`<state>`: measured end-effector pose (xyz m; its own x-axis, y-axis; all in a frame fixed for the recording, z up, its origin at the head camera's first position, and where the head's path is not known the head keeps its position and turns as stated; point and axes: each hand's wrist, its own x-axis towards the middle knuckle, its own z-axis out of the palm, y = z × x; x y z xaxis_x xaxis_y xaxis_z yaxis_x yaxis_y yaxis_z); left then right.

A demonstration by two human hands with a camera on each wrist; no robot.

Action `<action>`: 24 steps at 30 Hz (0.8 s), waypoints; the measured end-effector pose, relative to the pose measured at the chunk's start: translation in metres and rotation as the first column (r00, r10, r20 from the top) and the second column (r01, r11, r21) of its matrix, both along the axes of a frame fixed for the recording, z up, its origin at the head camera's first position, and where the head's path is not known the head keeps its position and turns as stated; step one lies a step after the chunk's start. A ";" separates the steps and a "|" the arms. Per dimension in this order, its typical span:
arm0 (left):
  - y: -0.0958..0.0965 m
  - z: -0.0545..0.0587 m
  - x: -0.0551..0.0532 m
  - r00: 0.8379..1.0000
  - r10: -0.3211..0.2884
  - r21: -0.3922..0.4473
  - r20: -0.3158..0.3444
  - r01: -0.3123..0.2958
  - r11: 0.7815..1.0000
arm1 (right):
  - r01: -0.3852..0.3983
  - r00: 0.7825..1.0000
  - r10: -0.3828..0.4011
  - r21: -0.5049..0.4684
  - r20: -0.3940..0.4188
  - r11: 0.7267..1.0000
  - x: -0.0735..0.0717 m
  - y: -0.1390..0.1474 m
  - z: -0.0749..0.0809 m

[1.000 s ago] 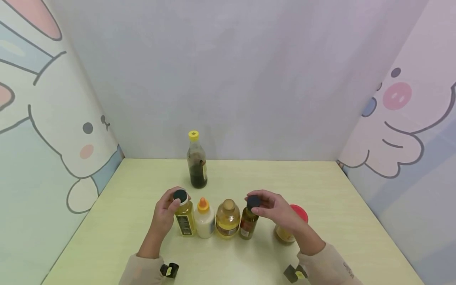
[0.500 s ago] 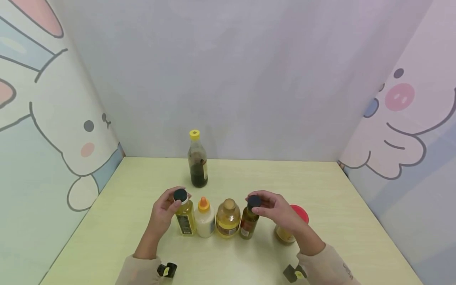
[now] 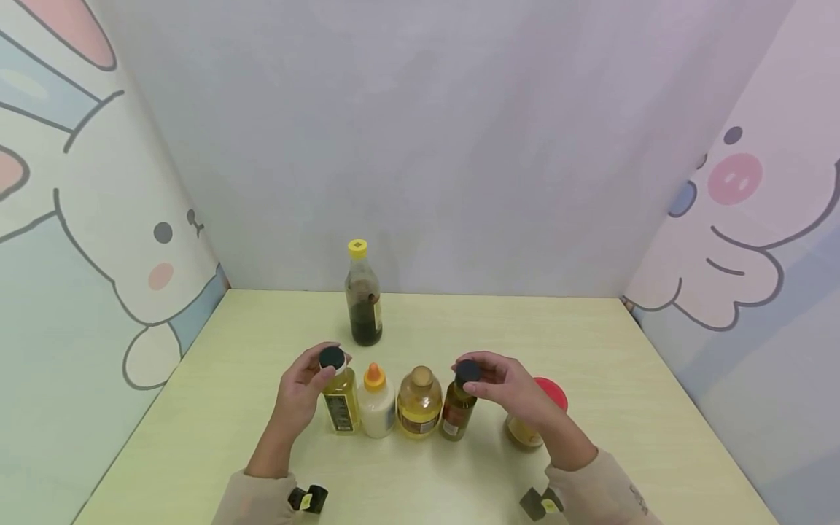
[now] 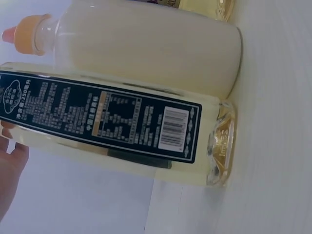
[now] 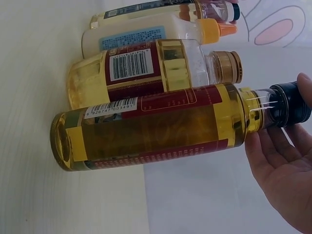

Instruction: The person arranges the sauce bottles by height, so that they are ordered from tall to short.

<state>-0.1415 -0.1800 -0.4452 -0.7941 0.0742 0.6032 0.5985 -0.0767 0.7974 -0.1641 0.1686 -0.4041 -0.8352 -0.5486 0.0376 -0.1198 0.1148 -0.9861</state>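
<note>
The flat-sided bottle of pale oil [image 3: 341, 412] stands upright on the table below the left hand [image 3: 297, 390], whose thumb and fingers are clamped around its black-capped top, the thumb on the near side and the fingers behind. The amber bottle with a red label [image 3: 457, 414] stands upright below the right hand [image 3: 504, 383], which likewise grips it at the black cap and neck between thumb and fingers. Between the two hands, just right of the left hand's bottle, is a white squeeze bottle [image 3: 377, 415] with an orange tip; next to it, close to the right hand's bottle, is a rounded bottle [image 3: 420, 408] with a tan cap and yellow liquid. To the right of the right hand, partly hidden by its forearm, is a red-lidded jar [image 3: 554, 394]. Beyond the left hand, farther back and slightly to its right, a yellow-capped bottle [image 3: 364, 313] of dark liquid stands upright. Nearer the person than both hands, beige sleeves [image 3: 259, 499] reach over the pale table [image 3: 420, 488].
</note>
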 end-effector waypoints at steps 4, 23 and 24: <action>0.000 0.002 0.000 0.999 0.044 -0.034 0.019 -0.043 0.998 | -0.001 1.000 0.001 0.000 -0.002 1.000 0.001 0.000 0.000; 0.002 0.021 -0.020 0.996 0.059 -0.033 0.063 -0.057 0.998 | -0.010 1.000 0.010 0.005 -0.020 1.000 0.000 0.001 0.000; 0.003 0.022 -0.022 0.996 0.055 -0.040 0.068 -0.052 0.998 | -0.009 1.000 0.009 0.006 -0.021 1.000 0.000 0.001 0.000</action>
<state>-0.1631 -0.1774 -0.4237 -0.8373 0.0521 0.5442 0.5443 -0.0147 0.8388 -0.1639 0.1696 -0.4044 -0.8295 -0.5561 0.0517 -0.1414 0.1196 -0.9827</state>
